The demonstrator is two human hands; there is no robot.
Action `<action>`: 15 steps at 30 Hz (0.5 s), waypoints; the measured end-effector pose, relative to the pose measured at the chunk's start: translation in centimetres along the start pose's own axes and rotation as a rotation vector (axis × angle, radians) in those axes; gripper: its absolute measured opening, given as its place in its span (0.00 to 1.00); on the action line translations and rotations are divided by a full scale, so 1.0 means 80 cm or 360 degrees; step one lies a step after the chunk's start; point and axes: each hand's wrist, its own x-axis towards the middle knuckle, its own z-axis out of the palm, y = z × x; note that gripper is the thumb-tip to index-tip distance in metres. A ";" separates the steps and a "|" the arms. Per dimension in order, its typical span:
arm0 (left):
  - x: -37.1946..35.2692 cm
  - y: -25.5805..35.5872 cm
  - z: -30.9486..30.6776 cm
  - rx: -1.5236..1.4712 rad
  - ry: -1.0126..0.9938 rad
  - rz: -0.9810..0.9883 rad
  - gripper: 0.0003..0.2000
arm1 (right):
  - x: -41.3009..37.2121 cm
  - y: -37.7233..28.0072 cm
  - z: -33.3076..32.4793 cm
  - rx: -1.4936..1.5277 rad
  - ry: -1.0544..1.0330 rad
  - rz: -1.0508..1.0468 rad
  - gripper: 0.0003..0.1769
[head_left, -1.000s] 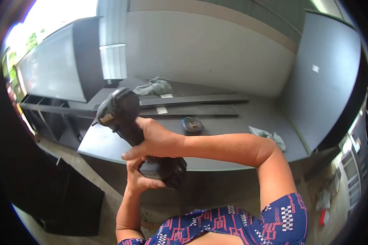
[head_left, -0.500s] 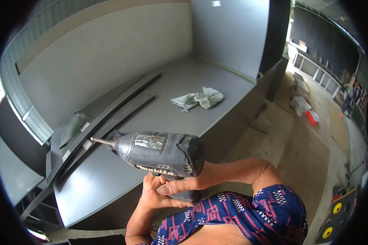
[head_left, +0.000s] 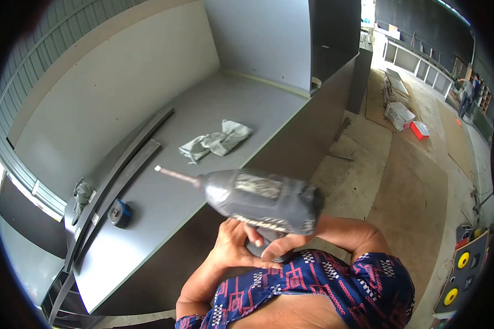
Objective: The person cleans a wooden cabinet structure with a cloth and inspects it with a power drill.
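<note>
A dark cordless driver (head_left: 263,200) with a long bit pointing up and left is held close to the chest. My right hand (head_left: 291,241) wraps round its grip below the body. Against the lower part of the handle, my left hand (head_left: 233,244) presses with its fingers closed. Beyond the driver, a crumpled grey-green cloth (head_left: 217,141) lies on the grey panel surface (head_left: 186,203). Two long dark strips (head_left: 123,164) lie along the left side, with a blue and black tape measure (head_left: 119,213) beside them.
A tall grey panel (head_left: 263,44) and a pale back panel (head_left: 115,82) stand around the surface. Another cloth (head_left: 82,193) lies at the left end. On the floor at right are stacked boards (head_left: 395,88), a red box (head_left: 419,130) and a distant person (head_left: 467,96).
The view has shifted, and the panels and cloth now appear further left. The driver and both hands appear further right, still together. The tape measure has come into clear view.
</note>
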 end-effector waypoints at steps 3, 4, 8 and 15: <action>0.052 -0.020 0.054 -0.0133 -0.0124 0.0169 0.30 | -0.058 -0.002 -0.033 0.0171 0.0372 0.0289 0.15; 0.068 -0.028 0.074 -0.0200 -0.0211 0.0158 0.31 | -0.072 -0.015 -0.046 0.0143 0.0509 0.0304 0.14; 0.148 -0.034 0.138 -0.0466 -0.0510 0.0098 0.41 | -0.130 -0.042 -0.094 0.0034 0.1127 0.0374 0.13; 0.189 -0.193 0.133 0.1201 0.0180 -0.0238 0.42 | -0.225 -0.043 -0.162 -0.0227 0.1979 0.0125 0.31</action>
